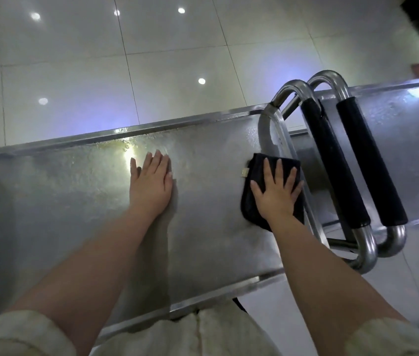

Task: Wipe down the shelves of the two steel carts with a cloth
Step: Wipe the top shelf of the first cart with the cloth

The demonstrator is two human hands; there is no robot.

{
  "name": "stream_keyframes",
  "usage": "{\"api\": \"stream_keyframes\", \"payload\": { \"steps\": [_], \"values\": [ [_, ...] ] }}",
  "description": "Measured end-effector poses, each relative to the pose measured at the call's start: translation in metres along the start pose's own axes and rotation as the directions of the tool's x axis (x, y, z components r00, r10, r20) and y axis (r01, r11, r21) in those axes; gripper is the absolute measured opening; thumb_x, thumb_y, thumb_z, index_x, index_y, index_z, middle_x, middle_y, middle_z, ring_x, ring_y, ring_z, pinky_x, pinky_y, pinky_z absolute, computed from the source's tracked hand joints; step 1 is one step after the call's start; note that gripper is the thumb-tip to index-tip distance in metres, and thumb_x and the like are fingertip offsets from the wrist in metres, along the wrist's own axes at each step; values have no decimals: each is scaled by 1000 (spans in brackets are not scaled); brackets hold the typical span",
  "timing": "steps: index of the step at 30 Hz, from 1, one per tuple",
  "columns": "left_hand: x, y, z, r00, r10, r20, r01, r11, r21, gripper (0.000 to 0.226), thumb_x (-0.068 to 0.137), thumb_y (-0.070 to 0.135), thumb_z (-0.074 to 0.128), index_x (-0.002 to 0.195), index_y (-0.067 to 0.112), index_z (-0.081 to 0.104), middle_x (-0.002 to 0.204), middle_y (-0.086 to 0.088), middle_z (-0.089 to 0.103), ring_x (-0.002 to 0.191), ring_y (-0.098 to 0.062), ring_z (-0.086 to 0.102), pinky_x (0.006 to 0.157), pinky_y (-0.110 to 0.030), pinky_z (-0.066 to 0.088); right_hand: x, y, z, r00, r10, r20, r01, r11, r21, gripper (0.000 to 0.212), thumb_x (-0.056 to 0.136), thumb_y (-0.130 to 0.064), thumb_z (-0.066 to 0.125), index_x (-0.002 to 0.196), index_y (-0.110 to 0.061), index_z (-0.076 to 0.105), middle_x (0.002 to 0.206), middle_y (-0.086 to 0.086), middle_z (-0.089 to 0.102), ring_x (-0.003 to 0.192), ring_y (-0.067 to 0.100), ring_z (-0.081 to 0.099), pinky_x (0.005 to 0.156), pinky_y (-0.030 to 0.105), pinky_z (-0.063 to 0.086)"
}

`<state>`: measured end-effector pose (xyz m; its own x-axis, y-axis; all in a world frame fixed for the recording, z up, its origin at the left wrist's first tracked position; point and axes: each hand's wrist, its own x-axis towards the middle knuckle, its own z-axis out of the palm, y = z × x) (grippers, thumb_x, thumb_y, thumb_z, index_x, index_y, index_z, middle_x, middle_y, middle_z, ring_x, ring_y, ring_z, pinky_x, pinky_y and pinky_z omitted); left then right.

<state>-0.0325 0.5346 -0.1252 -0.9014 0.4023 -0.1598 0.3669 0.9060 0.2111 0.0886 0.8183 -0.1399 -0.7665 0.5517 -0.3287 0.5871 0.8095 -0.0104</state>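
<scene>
Pressing black cloth (257, 170) flat, right hand (276, 194) spread; left hand (151, 186) spread on streaky steel shelf (74, 191) (glossy tiled floor (74, 47) beyond).

Dim, cool indoor light, the whole view slightly soft. Round lamp reflections dot the glossy floor tiles (74, 73) beyond the steel cart shelf (203, 222), and a bright glare patch (128, 152) sits near the shelf's far rim. Wide-angle distortion bends the shelf's straight edges.
</scene>
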Motion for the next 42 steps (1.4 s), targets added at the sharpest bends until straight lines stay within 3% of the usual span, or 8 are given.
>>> {"api": "stream_keyframes", "payload": {
  "steps": [4,12,15,19,23,28,33,42],
  "values": [
    [11,-16,-4,999,-2,45,-1,998,60,53,100,33,18,147,18,36,155,0,33,144,-20,25,116,-45,-12,32,-33,-9,1000,3,23,-2,1000,-11,69,93,-64,18,150,-42,-14,163,-2,-12,145,37,-20,111,63,-16],
    [14,-18,-12,997,-13,71,12,1000,15,59,94,36,17,145,20,40,152,2,36,143,-17,29,117,-44,-14,-26,-165,8,774,-624,106,632,770,-88,68,95,-63,18,151,-37,-11,164,0,-9,145,37,-21,111,60,-19],
    [13,-15,-12,998,-11,55,12,1000,-19,58,95,36,19,144,18,44,151,1,39,142,-19,31,118,-44,-10,-1,-138,3,810,-584,54,587,808,-56,67,94,-65,18,151,-42,-8,163,-4,-8,146,33,-18,111,55,-22],
    [14,-7,-14,999,-33,2,33,998,-61,62,93,37,16,138,14,51,146,-2,46,138,-22,38,119,-46,-3,71,-75,-20,964,-267,-11,266,963,-33,70,91,-68,21,151,-45,-6,164,-6,-5,148,34,-12,112,55,-16],
    [16,-10,-15,999,-39,-3,38,997,-71,64,92,39,13,136,16,55,143,-1,49,136,-20,42,119,-47,-3,124,-41,-40,1000,-17,-23,16,999,-30,69,92,-66,21,153,-42,-1,164,-6,-3,147,35,-11,114,61,-4],
    [21,-15,-19,1000,-31,0,30,987,-160,53,95,31,22,132,18,58,143,1,50,136,-18,41,120,-38,-6,107,-120,-31,981,-190,-30,188,980,-57,68,95,-61,16,151,-38,-14,162,-3,-15,146,37,-17,111,64,-13],
    [14,-31,-30,971,-221,-95,176,922,-346,47,98,25,29,136,12,53,137,-10,55,134,-22,43,119,-26,-6,44,-202,-17,716,-694,77,695,697,-177,68,95,-63,22,153,-40,-4,164,-2,-5,147,38,-10,111,63,-14],
    [-19,-41,-16,995,-72,63,77,994,-83,52,101,32,23,150,13,29,157,-7,28,147,-25,15,118,-48,-3,-16,-135,-3,403,-895,190,908,364,-208,65,96,-63,20,153,-40,0,164,-4,1,148,32,-12,114,58,-15]
  ]
}}
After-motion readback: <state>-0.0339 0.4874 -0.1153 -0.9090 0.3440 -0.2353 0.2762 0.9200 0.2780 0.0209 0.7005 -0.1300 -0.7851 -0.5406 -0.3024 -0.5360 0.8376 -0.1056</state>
